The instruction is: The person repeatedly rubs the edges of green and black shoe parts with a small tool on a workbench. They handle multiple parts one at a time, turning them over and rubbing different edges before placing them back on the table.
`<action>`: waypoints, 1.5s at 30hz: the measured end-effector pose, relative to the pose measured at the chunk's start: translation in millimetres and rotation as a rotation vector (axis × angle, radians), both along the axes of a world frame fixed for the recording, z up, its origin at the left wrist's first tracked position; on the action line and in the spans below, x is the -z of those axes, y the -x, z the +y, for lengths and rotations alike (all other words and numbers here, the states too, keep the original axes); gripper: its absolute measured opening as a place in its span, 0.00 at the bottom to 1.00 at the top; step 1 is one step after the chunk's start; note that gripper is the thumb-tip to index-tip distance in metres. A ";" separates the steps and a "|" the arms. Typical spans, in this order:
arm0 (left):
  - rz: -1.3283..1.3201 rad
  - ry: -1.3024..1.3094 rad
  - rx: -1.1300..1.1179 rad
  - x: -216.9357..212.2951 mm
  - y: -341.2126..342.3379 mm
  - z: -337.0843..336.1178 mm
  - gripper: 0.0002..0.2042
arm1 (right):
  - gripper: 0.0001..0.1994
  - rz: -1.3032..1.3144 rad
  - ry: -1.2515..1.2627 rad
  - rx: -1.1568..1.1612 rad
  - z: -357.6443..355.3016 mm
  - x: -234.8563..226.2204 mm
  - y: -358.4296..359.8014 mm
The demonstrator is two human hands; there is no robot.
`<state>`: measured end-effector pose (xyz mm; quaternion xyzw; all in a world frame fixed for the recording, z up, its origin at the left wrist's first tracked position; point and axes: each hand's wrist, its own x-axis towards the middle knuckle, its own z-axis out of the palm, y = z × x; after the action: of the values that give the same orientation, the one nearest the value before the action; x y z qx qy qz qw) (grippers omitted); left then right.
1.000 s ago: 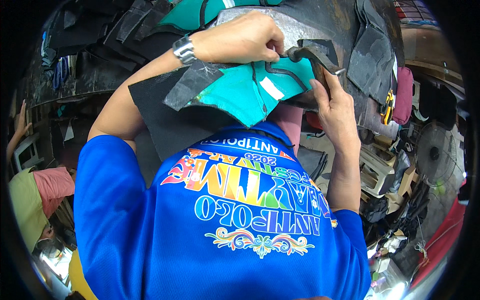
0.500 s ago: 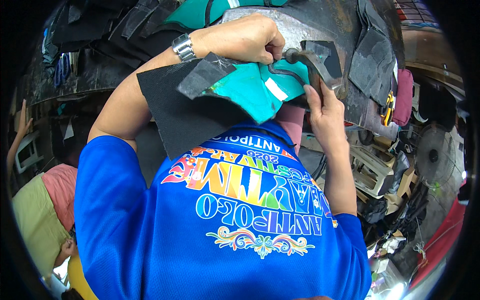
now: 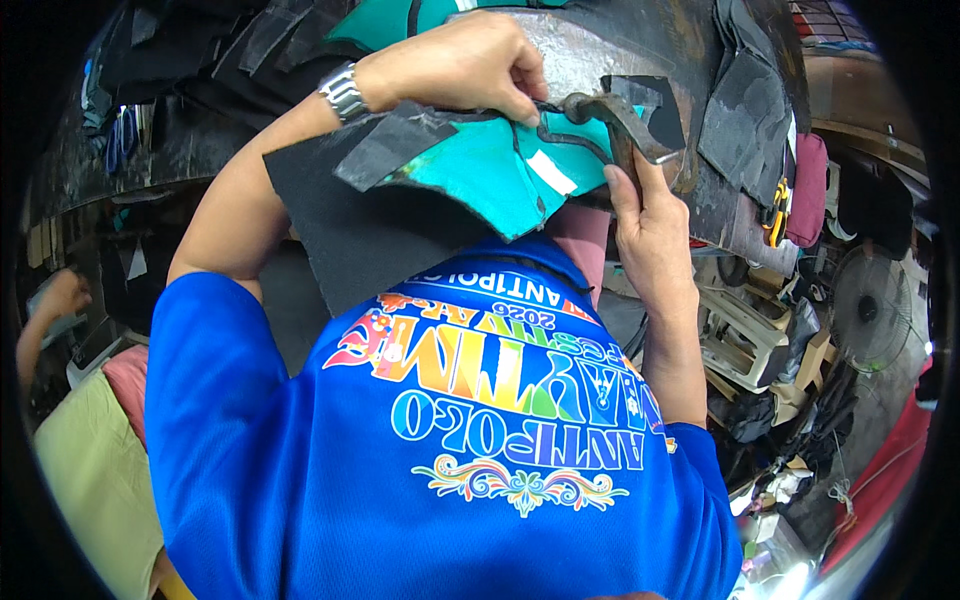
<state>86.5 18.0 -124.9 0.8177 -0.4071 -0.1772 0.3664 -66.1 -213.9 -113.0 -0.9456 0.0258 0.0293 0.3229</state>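
Observation:
A teal piece of material (image 3: pixel 490 175) with black edging and a white tab lies over the near edge of the work table. My left hand (image 3: pixel 470 65), a metal watch at its wrist, is closed with the thumb and fingers on the far edge of this piece. In my right hand (image 3: pixel 652 225) is a hammer (image 3: pixel 632 132), its metal head resting at or just above the black-edged right part of the teal piece. A black sheet (image 3: pixel 375 235) and a dark grey scrap (image 3: pixel 388 150) hang from the piece's left side, over my blue shirt.
A pale worn slab (image 3: pixel 590 50) lies beyond my hands. Dark cut pieces (image 3: pixel 745 120) are stacked at the right, near yellow-handled scissors (image 3: pixel 775 215) and a maroon pouch (image 3: pixel 806 190). Another teal piece (image 3: pixel 375 22) lies at the back. A co-worker's hand (image 3: pixel 68 293) shows at far left.
My left hand has shifted left along the far edge, and the teal piece with the black sheet has slid slightly left. The hammer has barely moved. At far left, the co-worker's arm has moved.

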 end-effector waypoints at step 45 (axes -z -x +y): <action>-0.005 0.179 -0.015 8.1 14.4 13.1 0.06 | 0.17 -0.331 -0.437 0.054 17.0 -43.3 1.5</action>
<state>72.0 31.1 -133.0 0.7851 -0.4161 -0.1354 0.4384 -67.6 -196.9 -69.7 -0.8445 -0.0090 -0.1293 0.5196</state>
